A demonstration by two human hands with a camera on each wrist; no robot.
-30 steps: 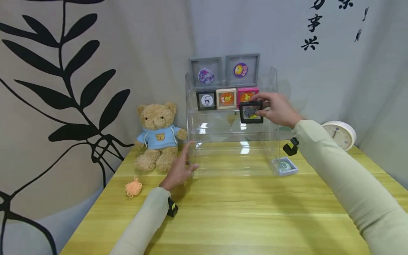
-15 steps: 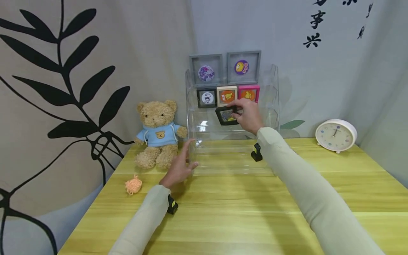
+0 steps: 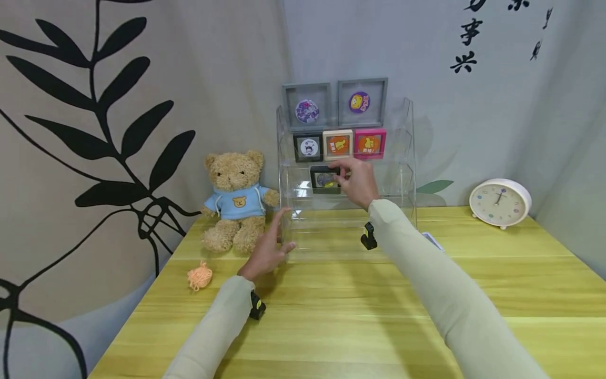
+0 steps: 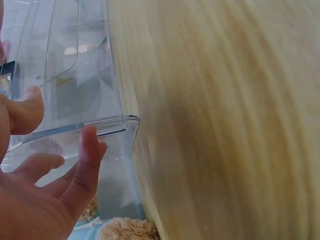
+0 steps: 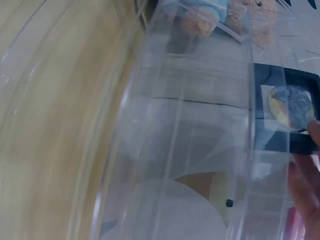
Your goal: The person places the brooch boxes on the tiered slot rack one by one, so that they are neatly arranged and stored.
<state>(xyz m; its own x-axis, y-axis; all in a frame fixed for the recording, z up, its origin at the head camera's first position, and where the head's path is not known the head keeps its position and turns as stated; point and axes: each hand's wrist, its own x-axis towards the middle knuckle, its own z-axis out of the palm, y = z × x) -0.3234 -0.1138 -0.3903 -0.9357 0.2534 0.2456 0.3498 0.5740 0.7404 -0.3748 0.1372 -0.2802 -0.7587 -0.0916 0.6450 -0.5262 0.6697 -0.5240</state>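
My right hand (image 3: 358, 183) pinches a small black display frame (image 3: 322, 181) by its right edge. The frame holds a round, dark, yellowish badge (image 5: 292, 107) and stands nearly upright at the third tier of a clear tiered acrylic rack (image 3: 347, 258). My left hand (image 3: 265, 253) is at the rack's lower left side, fingers fairly straight and spread; in the left wrist view, the fingers lie along the outside of the clear side panel (image 4: 107, 125), with the thumb on the other side. Black, cream and pink frames (image 3: 370, 143) fill the tier above, below two grey frames (image 3: 363, 118).
A teddy bear (image 3: 239, 202) in a blue hoodie sits just left of the rack. Orange yarn (image 3: 199, 276) lies nearer on the wooden table (image 3: 331, 326). A white clock (image 3: 500, 202) stands at right. A pale frame (image 3: 433, 240) is partly behind the right sleeve.
My right hand has carried the black frame left and down, from below the pink frame to the tier under the black and cream ones. My left hand stays at the rack's side.
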